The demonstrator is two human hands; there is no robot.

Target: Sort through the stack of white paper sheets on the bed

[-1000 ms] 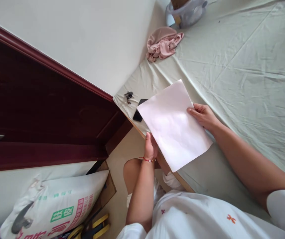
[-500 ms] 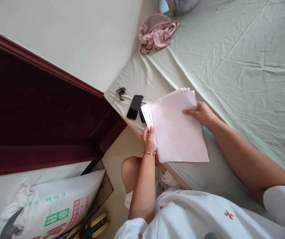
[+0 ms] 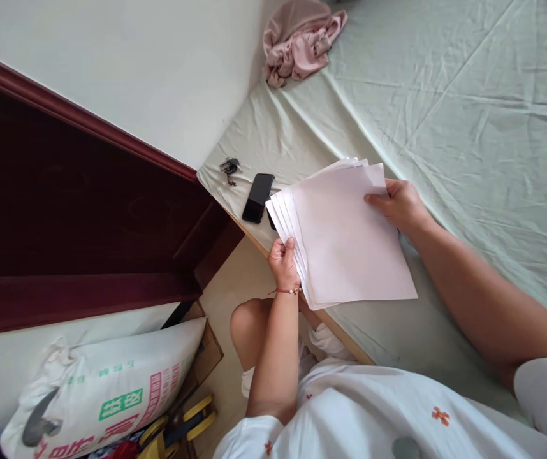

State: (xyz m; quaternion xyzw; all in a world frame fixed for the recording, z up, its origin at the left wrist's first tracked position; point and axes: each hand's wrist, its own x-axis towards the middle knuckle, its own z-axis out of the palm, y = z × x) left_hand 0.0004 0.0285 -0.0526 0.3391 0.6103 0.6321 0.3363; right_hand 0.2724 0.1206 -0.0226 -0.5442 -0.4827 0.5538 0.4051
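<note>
A stack of white paper sheets point(image 3: 350, 242) is held up between both hands, above the edge of the bed, its left and top edges fanned out. My left hand point(image 3: 285, 264) is closed on the stack's left edge, thumb on top; a red string bracelet circles that wrist. My right hand point(image 3: 400, 205) pinches the right edge near the upper corner, with its thumb on the top sheet and the other fingers partly hidden behind the paper. Beyond the left edge lies a black phone point(image 3: 257, 197), and another dark object is mostly hidden by the sheets.
A pale green sheet point(image 3: 469, 134) covers the bed. Keys point(image 3: 230, 169) lie near its corner, and a crumpled pink cloth point(image 3: 299, 44) rests by the wall. On the left are a dark red wooden panel point(image 3: 72, 185) and a printed white sack point(image 3: 125, 382) on the floor.
My right hand has moved right and slightly up with the top sheets, so the stack's left edge is fanned wider. My left hand keeps its grip. The view has shifted slightly.
</note>
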